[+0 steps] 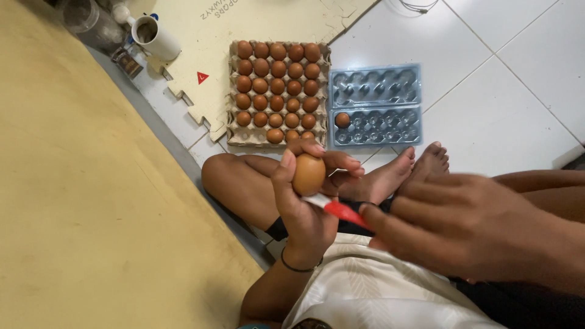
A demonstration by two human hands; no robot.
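Note:
My left hand [303, 201] holds a brown egg [308, 174] upright between thumb and fingers, above my crossed legs. My right hand [469, 225] grips a red-handled tool [341, 212] whose pale tip touches the lower side of the egg. Beyond my knees a cardboard tray [234, 133] is filled with several brown eggs. To its right lies an open clear plastic egg carton [375, 106] with a single egg [342, 120] in its near-left cell.
A white mug [153, 35] and a glass jar [88, 21] stand at the top left on a foam puzzle mat [201, 49]. A beige surface [79, 201] fills the left side. White floor tiles [499, 116] lie to the right.

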